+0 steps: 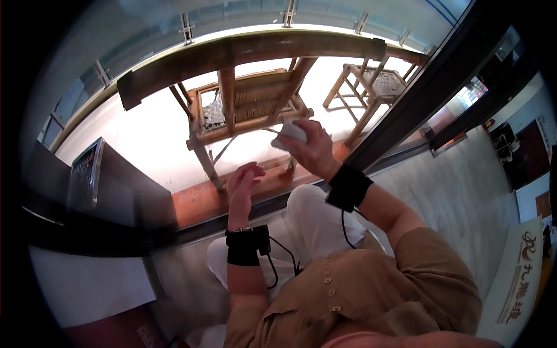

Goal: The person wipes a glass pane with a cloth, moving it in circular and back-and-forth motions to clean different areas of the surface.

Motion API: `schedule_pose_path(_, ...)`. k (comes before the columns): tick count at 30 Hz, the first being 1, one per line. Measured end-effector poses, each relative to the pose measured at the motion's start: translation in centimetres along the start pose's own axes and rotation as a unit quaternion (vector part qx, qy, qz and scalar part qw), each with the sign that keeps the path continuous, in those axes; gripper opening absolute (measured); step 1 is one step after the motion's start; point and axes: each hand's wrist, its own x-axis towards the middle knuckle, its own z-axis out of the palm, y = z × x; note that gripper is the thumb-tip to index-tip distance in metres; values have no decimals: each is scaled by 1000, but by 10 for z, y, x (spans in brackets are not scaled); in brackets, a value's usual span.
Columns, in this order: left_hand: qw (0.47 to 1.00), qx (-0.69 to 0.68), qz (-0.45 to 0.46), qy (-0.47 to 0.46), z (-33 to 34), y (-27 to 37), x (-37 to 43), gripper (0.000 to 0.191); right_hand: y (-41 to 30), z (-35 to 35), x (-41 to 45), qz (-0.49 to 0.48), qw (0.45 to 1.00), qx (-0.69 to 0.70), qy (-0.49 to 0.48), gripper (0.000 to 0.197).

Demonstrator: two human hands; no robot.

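Observation:
My right hand is raised at the middle of the view, its fingers closed around a pale grey-white cloth or pad. Lower and to the left, my left hand is held up with its fingers slightly bent and nothing in it. Both wrists wear black bands with cables. In front of the hands is a glass pane in a dark frame; whether the cloth touches the glass, I cannot tell. Behind it a bamboo chair stands by a long wooden table or rail.
A second bamboo chair stands farther right. The dark door or window frame slants up at the right. A dark box-like stand is at the left. At the far right stands a banner bearing writing.

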Motion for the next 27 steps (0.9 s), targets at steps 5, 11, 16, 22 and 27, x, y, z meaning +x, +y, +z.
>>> schedule_pose_path(5, 998, -25, -51, 19, 5, 17, -2, 27, 5, -22, 40, 122, 987, -29, 104, 38)
schedule_pose_path(11, 980, 153, 37, -119, -42, -48, 15, 27, -1, -5, 55, 68, 982, -94, 149, 44)
schedule_pose_path(16, 998, -14, -30, -61, 3, -21, 8, 27, 7, 17, -46, 110, 994, 3, 2, 39)
schedule_pose_path(22, 998, -27, -58, 12, 12, 14, 1, 26, 58, -42, 10, 229, 941, 6, 249, 38)
schedule_pose_path(27, 998, 4, -70, -9, 23, 9, 6, 27, 44, -21, 12, 162, 969, -128, 133, 42)
